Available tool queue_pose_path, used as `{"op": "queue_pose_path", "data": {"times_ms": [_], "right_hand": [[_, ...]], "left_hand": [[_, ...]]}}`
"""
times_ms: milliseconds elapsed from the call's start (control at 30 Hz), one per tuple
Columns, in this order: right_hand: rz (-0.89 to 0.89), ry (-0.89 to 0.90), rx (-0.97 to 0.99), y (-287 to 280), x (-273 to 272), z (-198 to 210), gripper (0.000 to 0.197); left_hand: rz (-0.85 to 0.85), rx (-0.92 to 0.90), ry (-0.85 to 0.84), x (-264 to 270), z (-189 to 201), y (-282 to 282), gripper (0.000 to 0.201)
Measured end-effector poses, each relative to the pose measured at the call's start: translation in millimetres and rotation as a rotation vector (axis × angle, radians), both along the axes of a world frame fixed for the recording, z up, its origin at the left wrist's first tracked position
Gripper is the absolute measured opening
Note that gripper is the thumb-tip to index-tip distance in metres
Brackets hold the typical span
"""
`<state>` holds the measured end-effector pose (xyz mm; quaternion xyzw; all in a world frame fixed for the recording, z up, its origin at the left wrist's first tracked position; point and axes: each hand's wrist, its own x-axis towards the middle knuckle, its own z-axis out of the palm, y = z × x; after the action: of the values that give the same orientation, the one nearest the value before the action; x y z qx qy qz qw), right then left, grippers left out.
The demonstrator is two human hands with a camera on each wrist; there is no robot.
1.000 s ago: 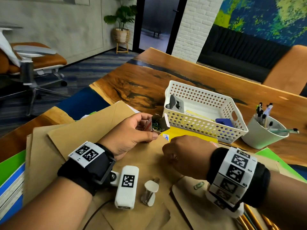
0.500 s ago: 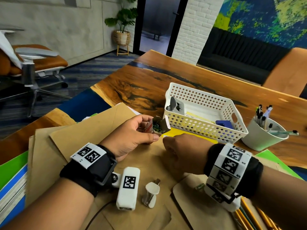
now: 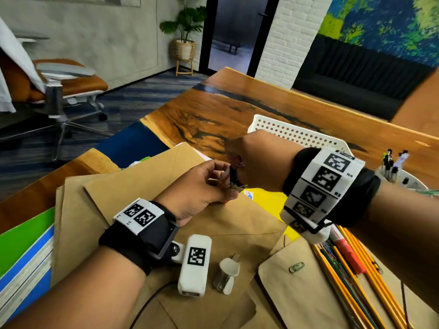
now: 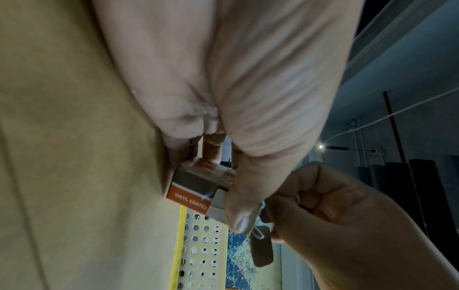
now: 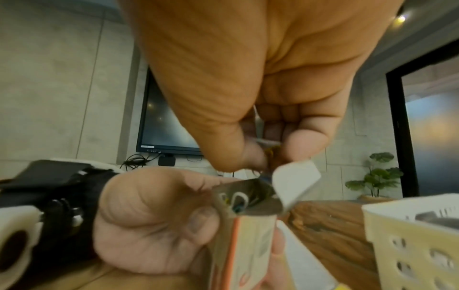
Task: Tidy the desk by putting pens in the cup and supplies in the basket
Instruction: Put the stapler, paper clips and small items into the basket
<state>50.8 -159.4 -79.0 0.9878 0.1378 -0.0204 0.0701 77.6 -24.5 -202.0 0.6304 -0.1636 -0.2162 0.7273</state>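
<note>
refilling the clip box before it goes to the basket

on our left, the left hand (image 3: 199,186) holds a small orange and white cardboard box of vinyl coated paper clips (image 4: 198,186) over the brown paper envelopes (image 3: 142,184), thumb and fingers curled round its sides and its white flap (image 5: 295,181) standing open. just to the right, the right hand (image 3: 259,160) sits at the mouth of the box, fingertips (image 5: 306,141) bunched and pinching a few loose wire paper clips (image 5: 269,146). we judge the step in hand is a supplies step: feeding stray clips back into their box.

one more green paper clip (image 3: 296,267) lies on an envelope near us. further right, the white perforated plastic basket (image 3: 294,134) stands behind the right wrist, and yellow wooden pencils (image 3: 370,262) lie along the desk edge. at far right the white cup (image 3: 413,184) already holds several pens.

the next move calls for the pinch to line up over the narrow opening and let go without scattering clips, with the left hand keeping the box level. we then need the stray clip gathered, the flap shut, and the box set in the basket. the pencils still need tidying.
</note>
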Motion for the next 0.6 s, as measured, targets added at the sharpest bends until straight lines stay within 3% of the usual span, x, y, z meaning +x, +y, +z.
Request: {"op": "queue_pose_path", "data": {"times_ms": [200, 433, 600], "right_hand": [[0.040, 0.036, 0.053, 0, 0, 7, 0.029], [0.004, -0.004, 0.119, -16, -8, 6, 0.021], [0.031, -0.105, 0.228, -33, -44, 10, 0.013]], "left_hand": [[0.010, -0.036, 0.014, 0, 1, 0, 0.040], [0.004, -0.030, 0.024, -2, 3, 0, 0.050], [0.013, -0.149, 0.096, -3, 8, 2, 0.054]]}}
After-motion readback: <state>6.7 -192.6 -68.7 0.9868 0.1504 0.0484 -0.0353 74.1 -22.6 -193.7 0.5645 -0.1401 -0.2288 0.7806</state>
